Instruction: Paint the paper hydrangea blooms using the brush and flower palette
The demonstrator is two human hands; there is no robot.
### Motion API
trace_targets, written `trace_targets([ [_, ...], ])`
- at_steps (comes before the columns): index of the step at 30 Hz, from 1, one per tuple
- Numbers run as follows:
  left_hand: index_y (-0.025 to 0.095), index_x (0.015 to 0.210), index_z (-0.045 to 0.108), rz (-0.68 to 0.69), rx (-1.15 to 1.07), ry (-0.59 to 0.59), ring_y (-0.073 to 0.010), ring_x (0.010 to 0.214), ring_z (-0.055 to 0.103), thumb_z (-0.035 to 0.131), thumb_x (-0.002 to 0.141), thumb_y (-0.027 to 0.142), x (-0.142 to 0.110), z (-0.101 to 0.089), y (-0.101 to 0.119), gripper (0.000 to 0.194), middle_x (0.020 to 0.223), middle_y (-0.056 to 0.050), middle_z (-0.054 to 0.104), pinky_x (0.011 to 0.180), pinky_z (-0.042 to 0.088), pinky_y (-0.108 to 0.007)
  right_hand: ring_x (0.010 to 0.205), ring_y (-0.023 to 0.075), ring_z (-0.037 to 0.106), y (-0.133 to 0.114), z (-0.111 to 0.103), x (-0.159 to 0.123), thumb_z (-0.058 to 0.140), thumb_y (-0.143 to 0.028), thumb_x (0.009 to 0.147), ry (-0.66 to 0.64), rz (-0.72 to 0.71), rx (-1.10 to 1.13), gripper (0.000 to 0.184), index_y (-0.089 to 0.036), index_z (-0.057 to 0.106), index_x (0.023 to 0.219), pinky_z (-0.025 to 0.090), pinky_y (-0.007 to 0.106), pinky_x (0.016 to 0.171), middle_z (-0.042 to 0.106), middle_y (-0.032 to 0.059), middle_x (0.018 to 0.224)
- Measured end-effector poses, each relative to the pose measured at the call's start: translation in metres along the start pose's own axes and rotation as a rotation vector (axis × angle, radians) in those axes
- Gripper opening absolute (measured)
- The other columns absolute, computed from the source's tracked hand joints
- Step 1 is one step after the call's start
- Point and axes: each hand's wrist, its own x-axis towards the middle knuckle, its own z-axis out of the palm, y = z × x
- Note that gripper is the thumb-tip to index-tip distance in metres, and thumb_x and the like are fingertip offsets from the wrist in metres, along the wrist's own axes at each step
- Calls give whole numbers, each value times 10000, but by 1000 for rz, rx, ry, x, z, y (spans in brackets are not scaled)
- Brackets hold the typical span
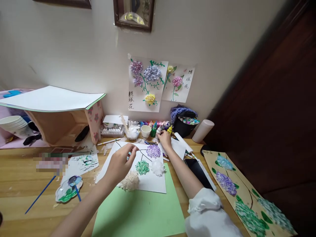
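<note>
— Grip first: how is it formed on each side?

— By the right hand (165,140), fingertips are laid against a small white bottle (158,133) of smooth plastic; whether it is firmly clasped cannot be told. The left hand (122,161) is held above the paper, its fingers loosely curved, the grip slack and nothing seen within it.

— Where is the bottle placed?

— At the far side of the table (14,184), upright, between a rounded green bottle (153,132) on the left and a yellow one (170,129) on the right. Farther left, a flared paper cup (146,132) is set.

— And beneath the left hand?

— A flat white paper (153,186), on which thin dark branches are drawn. Ruffled, domed clusters are carried on it: purple (153,151) at the far side, green (142,167) and white (158,168) nearer, beige (129,182) at the near edge. It is partly overlaid on a smooth, pale green sheet (148,217).

— What is found to either side?

— On the left, a scalloped palette (59,195) is smeared with glossy green paint; on the right, a tan panel (243,195) is covered with similarly frilled blooms.
</note>
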Motion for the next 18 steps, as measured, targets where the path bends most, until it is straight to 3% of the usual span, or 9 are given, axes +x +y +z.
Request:
trace_targets([
  [7,231,806,622,-84,-34,63,-157,626,593,392,907,421,-7,-16,-9,314,755,-16,672,580,427,-258,758,228,583,1,9,-8,637,-299,717,79,-10,14,155,-172,607,801,402,292,650,638,65,694],
  [11,231,805,636,-93,-45,113,-160,645,593,405,899,425,-18,-31,-13,316,803,-23,691,569,426,-252,729,219,537,-5,-1,-12,589,-319,745,130,-85,42,167,-174,599,827,412,305,666,587,34,650],
  [16,216,817,679,-189,-181,174,-161,650,591,454,871,450,-32,-52,-29,329,766,-36,688,582,462,-249,903,247,515,-38,-42,-34,616,-369,750,204,-301,88,237,-204,599,919,417,410,873,584,72,919],
  [18,192,827,707,-291,-358,122,-171,641,601,473,847,500,-35,-56,-40,388,775,-65,702,518,463,-248,839,238,536,-62,-56,-50,610,-351,779,140,-574,176,198,-228,607,934,448,403,817,589,65,882],
])
